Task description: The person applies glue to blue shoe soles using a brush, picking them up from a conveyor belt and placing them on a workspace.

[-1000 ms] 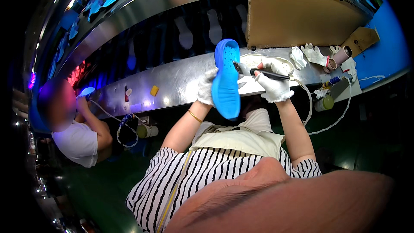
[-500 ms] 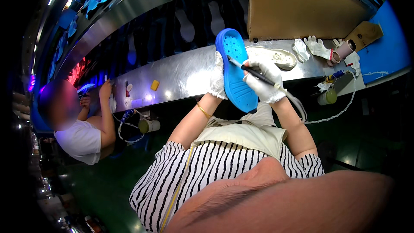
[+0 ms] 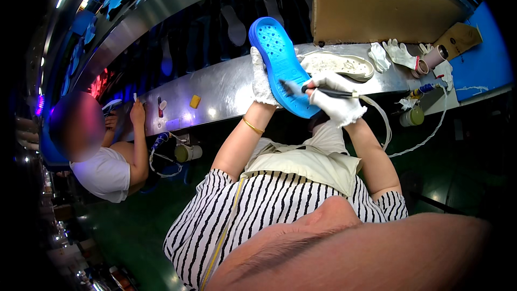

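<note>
My left hand [image 3: 262, 81], in a white glove, is closed on the left edge of a bright blue shoe sole [image 3: 280, 62]. The sole is tilted above the bench edge, its holed end pointing away from me and its inner face up. A brush [image 3: 292, 87] with a black handle is gripped in my gloved right hand [image 3: 335, 99]. Its dark bristles are at the near half of the sole; contact is hard to make out. From the handle end a pale hose [image 3: 383, 116] curves down. Just beyond my right hand a whitish sole [image 3: 342, 67] lies on the bench.
The metal bench [image 3: 215, 89] runs left to right, with a black conveyor [image 3: 202, 40] carrying soles behind it. A cardboard sheet [image 3: 377, 11], white gloves [image 3: 398, 56], a pinkish cup [image 3: 435, 56] and a green-lidded jar [image 3: 413, 116] are at right. A co-worker [image 3: 105, 172] sits at left.
The blue sole and my left hand have shifted left and away from me. The brush has moved from the sole's middle toward its near end, its handle now lying flatter.
</note>
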Available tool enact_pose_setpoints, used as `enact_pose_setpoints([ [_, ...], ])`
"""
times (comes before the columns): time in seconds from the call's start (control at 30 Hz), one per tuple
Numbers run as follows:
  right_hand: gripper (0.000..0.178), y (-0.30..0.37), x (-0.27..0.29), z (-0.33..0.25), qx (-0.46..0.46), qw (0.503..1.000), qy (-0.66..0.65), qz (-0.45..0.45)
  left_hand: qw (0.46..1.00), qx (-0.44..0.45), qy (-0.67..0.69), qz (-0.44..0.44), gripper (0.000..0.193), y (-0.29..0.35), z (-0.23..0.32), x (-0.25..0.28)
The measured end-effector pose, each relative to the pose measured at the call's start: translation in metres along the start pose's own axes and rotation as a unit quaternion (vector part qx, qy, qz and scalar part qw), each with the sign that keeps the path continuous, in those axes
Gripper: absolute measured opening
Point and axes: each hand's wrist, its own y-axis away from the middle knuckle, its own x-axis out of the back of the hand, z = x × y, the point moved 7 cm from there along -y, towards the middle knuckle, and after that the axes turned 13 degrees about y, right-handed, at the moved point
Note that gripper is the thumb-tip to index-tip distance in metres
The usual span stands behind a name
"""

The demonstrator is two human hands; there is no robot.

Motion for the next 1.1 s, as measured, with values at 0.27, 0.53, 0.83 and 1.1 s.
enact_pose_setpoints([
  [0.27,0.012,-0.004,0.022,0.008,0.018,0.989,-0.103,0.101,0.996,0.051,0.041,-0.068,0.093,0.021,-0.034,-0.013],
  [0.53,0.014,0.002,-0.004,0.011,-0.021,0.990,-0.125,0.060,0.997,-0.022,0.002,-0.076,0.090,0.002,-0.005,-0.010],
  [0.83,0.010,0.003,-0.017,-0.001,-0.027,0.982,-0.186,-0.030,0.991,-0.024,-0.020,-0.128,0.089,0.002,0.002,-0.030],
  [1.1,0.011,0.004,-0.010,-0.006,0.035,0.991,-0.127,-0.035,0.993,0.015,-0.025,-0.115,0.087,-0.001,0.006,-0.035],
])
